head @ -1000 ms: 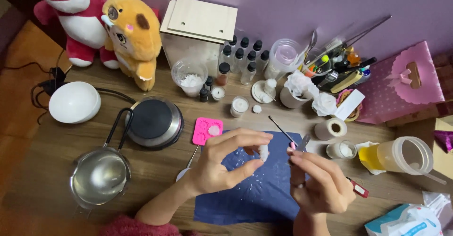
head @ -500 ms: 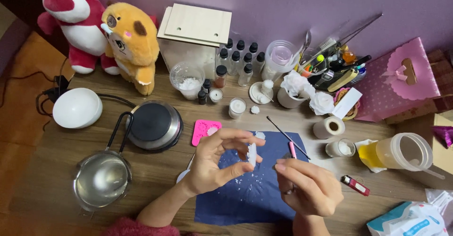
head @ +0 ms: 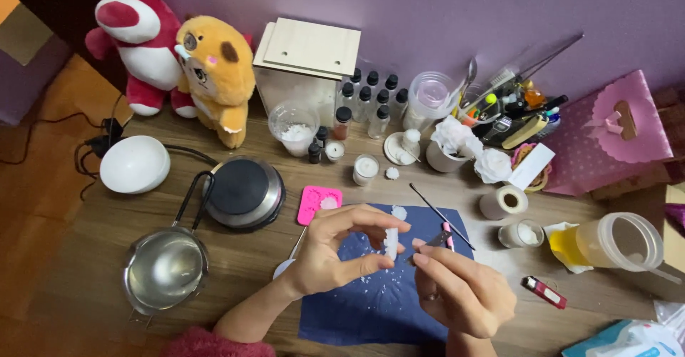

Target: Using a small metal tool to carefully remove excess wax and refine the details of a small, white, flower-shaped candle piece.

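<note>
Over blue mat [head: 378, 307], left hand [head: 332, 253] still pinches white wax piece [head: 391, 241]; right hand [head: 464, 293], now closer, grips small tool [head: 437, 240].

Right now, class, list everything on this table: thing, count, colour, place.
plush toys: 2, red and orange, back left
dome: 1, white, left
hotplate: 1, black, centre left
pot: 1, steel, front left
mould: 1, pink, centre
cloth: 1, blue, front centre
box: 1, pale wood, back
lighter: 1, red, right
left hand: holds white piece
right hand: holds small tool
</note>
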